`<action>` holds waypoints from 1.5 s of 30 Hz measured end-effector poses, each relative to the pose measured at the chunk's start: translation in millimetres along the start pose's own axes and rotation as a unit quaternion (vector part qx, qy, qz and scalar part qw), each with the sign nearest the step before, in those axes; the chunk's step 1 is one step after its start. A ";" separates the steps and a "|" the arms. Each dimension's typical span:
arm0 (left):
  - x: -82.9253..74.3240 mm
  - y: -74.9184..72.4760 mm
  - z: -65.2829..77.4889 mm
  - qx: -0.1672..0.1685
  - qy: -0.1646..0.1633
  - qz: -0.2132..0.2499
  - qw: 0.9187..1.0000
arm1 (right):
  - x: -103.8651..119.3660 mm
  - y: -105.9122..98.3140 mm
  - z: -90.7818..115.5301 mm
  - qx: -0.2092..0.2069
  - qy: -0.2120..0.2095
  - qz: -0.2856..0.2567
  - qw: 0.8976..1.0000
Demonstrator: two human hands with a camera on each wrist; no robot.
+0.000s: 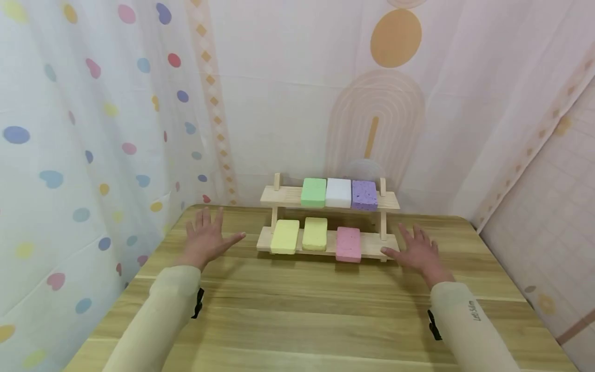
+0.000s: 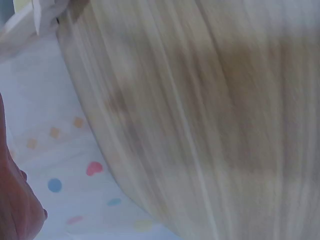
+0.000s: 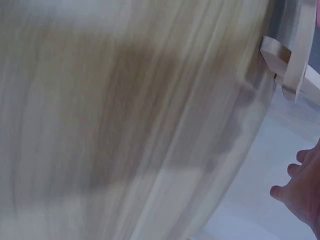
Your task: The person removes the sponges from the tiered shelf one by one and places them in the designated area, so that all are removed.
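Note:
A two-tier wooden rack [image 1: 288, 195] stands at the back of the table. On its upper shelf sit a green sponge [image 1: 314, 192], a white sponge [image 1: 339, 193] and a purple sponge [image 1: 364, 195], side by side. Two yellow sponges [image 1: 285, 236] and a pink sponge [image 1: 348, 244] lean on the lower shelf. My left hand [image 1: 206, 238] is spread above the table, left of the rack, holding nothing. Fingers spread as well, my right hand [image 1: 418, 252] is at the rack's right end, its thumb overlapping the lower shelf's end in the head view.
The wood-grain table [image 1: 279, 320] reaches back to a patterned curtain [image 1: 279, 103]. Another curtain with coloured dots [image 1: 93, 181] hangs along the left, and a pale one [image 1: 548, 206] on the right. Black straps show at both wrists.

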State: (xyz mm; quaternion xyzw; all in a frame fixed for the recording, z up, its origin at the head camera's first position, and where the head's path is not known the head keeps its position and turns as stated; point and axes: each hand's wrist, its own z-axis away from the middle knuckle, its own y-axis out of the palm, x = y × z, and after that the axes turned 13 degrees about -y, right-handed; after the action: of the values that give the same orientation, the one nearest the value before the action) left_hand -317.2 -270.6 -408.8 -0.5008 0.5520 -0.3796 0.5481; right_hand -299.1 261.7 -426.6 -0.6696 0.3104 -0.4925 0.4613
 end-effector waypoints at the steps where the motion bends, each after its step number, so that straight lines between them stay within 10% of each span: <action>1: -3.2 -0.6 0.3 0.000 0.003 0.003 1.000 | 0.5 1.7 -0.7 0.003 -0.001 0.001 1.000; 30: -76.8 -12.0 -5.0 -0.019 0.033 0.099 0.994 | 7.3 26.9 -2.1 0.023 0.008 -0.160 0.987; 45: -142.8 -19.8 -9.4 0.004 0.020 0.192 0.981 | 4.7 27.8 -1.2 0.041 0.029 -0.160 0.986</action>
State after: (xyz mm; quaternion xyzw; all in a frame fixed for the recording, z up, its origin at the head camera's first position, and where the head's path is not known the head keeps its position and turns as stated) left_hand -338.5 -137.5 -356.5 -0.3755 0.6470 -0.2796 0.6018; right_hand -297.6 246.7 -450.4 -0.6764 0.1920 -0.5912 0.3951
